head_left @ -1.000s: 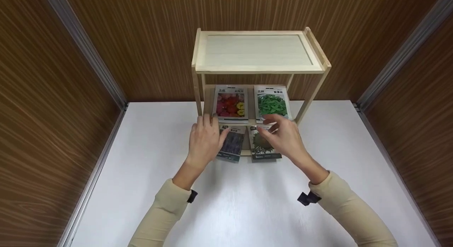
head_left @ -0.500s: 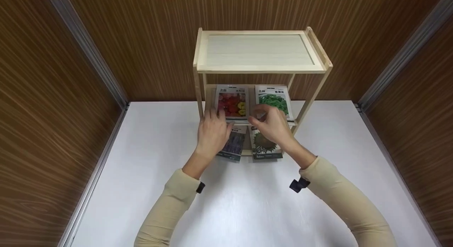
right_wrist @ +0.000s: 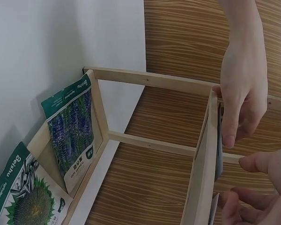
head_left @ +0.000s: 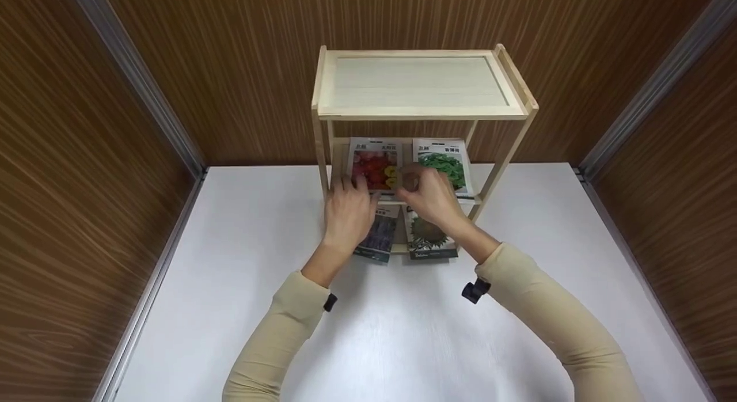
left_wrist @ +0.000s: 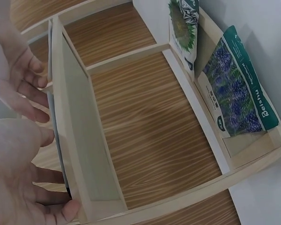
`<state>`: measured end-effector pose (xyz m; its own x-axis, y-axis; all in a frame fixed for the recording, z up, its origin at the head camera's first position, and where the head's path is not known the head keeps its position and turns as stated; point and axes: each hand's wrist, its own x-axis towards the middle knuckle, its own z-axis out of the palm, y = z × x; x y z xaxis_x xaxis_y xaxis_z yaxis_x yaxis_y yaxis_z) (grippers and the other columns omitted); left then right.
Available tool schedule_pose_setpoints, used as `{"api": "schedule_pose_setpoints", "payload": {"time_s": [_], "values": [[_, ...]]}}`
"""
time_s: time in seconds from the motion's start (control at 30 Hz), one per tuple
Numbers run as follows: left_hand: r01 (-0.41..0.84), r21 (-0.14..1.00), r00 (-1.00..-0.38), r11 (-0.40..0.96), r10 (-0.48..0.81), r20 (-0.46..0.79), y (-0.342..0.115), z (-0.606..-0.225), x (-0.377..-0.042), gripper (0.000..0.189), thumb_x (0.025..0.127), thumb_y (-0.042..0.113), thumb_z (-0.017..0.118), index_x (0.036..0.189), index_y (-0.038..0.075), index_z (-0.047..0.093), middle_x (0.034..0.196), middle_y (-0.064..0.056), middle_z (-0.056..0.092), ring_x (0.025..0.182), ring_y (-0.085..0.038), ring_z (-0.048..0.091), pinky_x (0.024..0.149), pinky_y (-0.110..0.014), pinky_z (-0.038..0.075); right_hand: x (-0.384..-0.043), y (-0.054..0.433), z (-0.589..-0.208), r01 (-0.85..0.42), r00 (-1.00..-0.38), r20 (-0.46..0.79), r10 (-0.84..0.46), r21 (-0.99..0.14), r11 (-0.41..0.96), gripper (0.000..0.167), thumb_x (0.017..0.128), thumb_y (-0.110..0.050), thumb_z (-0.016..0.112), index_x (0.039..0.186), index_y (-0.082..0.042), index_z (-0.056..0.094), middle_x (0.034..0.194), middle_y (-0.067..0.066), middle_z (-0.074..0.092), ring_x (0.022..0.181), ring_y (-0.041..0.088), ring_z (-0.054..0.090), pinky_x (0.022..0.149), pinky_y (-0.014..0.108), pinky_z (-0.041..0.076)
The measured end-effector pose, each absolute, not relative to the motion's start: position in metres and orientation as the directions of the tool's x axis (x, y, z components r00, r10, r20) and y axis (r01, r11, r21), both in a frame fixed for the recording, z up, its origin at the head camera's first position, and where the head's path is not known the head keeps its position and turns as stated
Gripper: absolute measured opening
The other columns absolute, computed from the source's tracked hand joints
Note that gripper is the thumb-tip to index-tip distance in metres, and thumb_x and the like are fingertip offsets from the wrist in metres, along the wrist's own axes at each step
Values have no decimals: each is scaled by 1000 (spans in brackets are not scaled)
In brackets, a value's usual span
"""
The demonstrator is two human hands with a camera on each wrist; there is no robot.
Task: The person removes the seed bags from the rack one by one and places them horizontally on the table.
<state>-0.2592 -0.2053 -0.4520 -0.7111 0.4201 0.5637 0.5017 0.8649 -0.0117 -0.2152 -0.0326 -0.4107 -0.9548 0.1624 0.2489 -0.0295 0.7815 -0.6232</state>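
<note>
On the middle tier of a wooden rack, a seed packet with red and yellow flowers lies at left, and one with green leaves at right. My left hand rests its fingers over the left front of the flower packet, thumb near the front rail. Bent fingers of my right hand touch in near that packet's right edge, thumb apart from them. The left wrist view shows both hands beside the shelf's edge. Below sit a purple-flower seed packet and a sunflower seed packet.
The rack stands on a white tabletop against a wood-grain back wall. Its pale top tier is above the hands, with slim side posts framing the shelves. Metal strips run along the enclosure's corners.
My right hand has moved left, from the leaf packet to the flower packet's right edge. My left hand has shifted slightly right and forward onto the flower packet. The packets look nearly unmoved.
</note>
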Motion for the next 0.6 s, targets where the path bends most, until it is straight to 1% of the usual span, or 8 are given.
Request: {"api": "schedule_pose_setpoints", "payload": {"time_s": [0.13,0.27,0.33,0.47,0.6], "values": [[495,-19,-712,869,418,565,-205,-452,-259,55,101,50,67,124,1,68,108,-21,76,100,-32,72,78,-39,65,-218,-34,-411,3,-957,232,175,-595,803,44,88,-16,71,131,-6,71,117,15,77,76,24,63,71,43,58],[497,-20,-713,868,421,561,-205,-453,-258,56,101,51,67,126,1,68,106,-20,77,101,-32,72,78,-40,65,-219,-34,-413,36,-962,203,183,-570,821,47,89,-20,72,134,-7,70,118,15,76,88,30,65,75,49,59],[490,-25,-716,872,419,558,-205,-453,-257,59,100,51,67,129,0,67,107,-20,77,101,-32,72,77,-39,65,-219,-34,-414,43,-964,193,182,-564,825,48,89,-21,71,135,-7,69,119,16,76,90,30,65,76,49,59],[475,-17,-729,880,404,552,-205,-453,-255,64,99,53,69,133,-1,65,107,-21,77,101,-33,70,76,-39,63,-220,-34,-415,42,-966,189,178,-560,827,46,89,-22,70,133,-7,70,117,15,76,91,31,66,76,49,59],[474,10,-742,881,393,543,-204,-452,-255,62,99,53,68,129,-1,66,107,-22,76,100,-33,70,77,-41,63,-221,-35,-415,27,-967,195,164,-561,827,45,89,-21,72,132,-7,70,112,15,75,88,29,64,74,46,58]]}}
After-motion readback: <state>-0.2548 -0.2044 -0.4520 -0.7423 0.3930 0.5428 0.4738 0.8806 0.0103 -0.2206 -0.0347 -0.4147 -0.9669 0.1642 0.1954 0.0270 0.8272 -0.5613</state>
